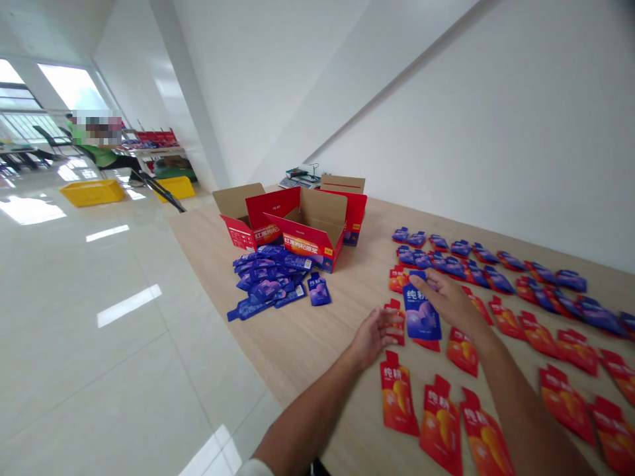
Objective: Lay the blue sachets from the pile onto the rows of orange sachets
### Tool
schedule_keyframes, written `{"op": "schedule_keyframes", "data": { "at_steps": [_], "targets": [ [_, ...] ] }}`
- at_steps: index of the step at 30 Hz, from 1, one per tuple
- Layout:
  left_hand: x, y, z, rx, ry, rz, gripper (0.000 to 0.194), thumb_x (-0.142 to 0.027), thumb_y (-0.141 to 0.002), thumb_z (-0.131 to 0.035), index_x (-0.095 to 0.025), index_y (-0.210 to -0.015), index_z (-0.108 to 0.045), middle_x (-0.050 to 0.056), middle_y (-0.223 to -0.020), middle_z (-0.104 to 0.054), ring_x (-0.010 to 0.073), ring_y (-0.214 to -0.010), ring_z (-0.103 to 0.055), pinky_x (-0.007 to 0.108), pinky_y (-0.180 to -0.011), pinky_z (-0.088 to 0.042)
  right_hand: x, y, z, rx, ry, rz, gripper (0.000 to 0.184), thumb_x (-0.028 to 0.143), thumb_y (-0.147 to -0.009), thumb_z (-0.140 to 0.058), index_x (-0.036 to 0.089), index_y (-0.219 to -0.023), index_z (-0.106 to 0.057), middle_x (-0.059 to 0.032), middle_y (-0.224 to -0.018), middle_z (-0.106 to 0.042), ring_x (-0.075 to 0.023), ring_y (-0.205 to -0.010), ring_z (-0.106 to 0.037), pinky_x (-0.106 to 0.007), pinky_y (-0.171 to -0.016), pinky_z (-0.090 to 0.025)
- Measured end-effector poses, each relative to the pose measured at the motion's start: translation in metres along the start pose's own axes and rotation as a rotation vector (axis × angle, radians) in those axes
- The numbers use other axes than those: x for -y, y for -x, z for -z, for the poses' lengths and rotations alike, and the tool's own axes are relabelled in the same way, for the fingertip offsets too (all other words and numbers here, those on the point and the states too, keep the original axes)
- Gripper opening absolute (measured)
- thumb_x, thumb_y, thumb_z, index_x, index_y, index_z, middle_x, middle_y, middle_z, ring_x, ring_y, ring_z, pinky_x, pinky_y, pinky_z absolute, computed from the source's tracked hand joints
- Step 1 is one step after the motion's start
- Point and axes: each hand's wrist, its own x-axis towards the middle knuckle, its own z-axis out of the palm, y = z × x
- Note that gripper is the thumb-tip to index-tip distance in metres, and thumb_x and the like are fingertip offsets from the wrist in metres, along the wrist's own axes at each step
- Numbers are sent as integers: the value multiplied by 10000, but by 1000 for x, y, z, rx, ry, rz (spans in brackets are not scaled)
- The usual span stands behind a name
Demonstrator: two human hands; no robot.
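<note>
A blue pouch [421, 316] lies on top of a red pouch in the rows on the wooden table [297, 337]. My right hand [446, 297] rests on the blue pouch's upper right edge, fingers curled over it. My left hand [374, 334] lies flat and open just left of it, fingertips touching a red pouch [395, 328]. Rows of red pouches [439, 423] run toward me and to the right, and blue pouches [454, 264] line the far row.
A pile of blue pouches [270, 281] lies left of centre in front of an open red carton [310, 231], with a second open carton [243, 215] behind. The table edge runs diagonally on the left above a glossy floor. Yellow bins [94, 192] and a person sit far off.
</note>
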Motion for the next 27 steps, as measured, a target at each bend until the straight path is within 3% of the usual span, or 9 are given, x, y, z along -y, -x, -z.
{"op": "schedule_keyframes", "data": {
  "at_steps": [4,9,12,15,19,23,27],
  "targets": [
    [3,9,-6,21,-253,-5,686,-632,-683,-896,-92,-1075,-738,142,-929,-728,190,-767,-670,248,-692,-452,-8,3,-20,32,-18,-13,493,686,-953,-494,218,-884,-632,-20,-743,-675,-200,-684,-649,-291,-626,-496],
    [2,13,-10,-7,-423,-57,664,-712,-681,-856,-89,-876,-735,115,-760,-697,155,-617,-601,252,-628,-402,-23,10,-38,-49,-71,-69,466,643,-925,-580,201,-1030,-685,-57,-919,-733,-223,-837,-685,-322,-751,-530],
    [-1,12,-12,-77,-454,-129,624,-699,-740,-821,-99,-882,-731,103,-710,-687,153,-587,-575,257,-606,-395,-34,20,-37,115,-208,-96,494,622,-863,-684,186,-1096,-693,-61,-974,-750,-217,-842,-692,-307,-731,-543],
    [-3,8,-12,-114,-481,-175,595,-664,-764,-820,-98,-929,-742,94,-703,-690,158,-592,-572,257,-605,-404,-42,30,-33,321,-257,-104,472,633,-882,-652,165,-885,-719,-35,-792,-724,-180,-662,-635,-274,-599,-496],
    [-1,9,-15,-121,-511,-164,573,-638,-782,-815,-99,-969,-756,100,-755,-710,162,-618,-586,254,-617,-414,-45,39,-26,312,-255,-135,487,639,-895,-636,166,-811,-715,-17,-726,-699,-164,-637,-605,-250,-562,-451],
    [1,14,-17,-158,-558,-144,574,-680,-792,-784,-121,-923,-763,95,-809,-719,172,-657,-590,254,-623,-423,-50,47,1,275,-308,-157,496,669,-893,-629,178,-852,-683,-11,-779,-708,-170,-696,-648,-243,-584,-467],
    [1,8,-5,-173,-660,-179,579,-725,-832,-715,-149,-842,-761,73,-793,-697,180,-690,-561,253,-627,-435,-71,63,65,185,-394,-322,543,736,-903,-575,214,-1048,-612,-15,-869,-717,-156,-625,-682,-222,-493,-437]
  ]
}}
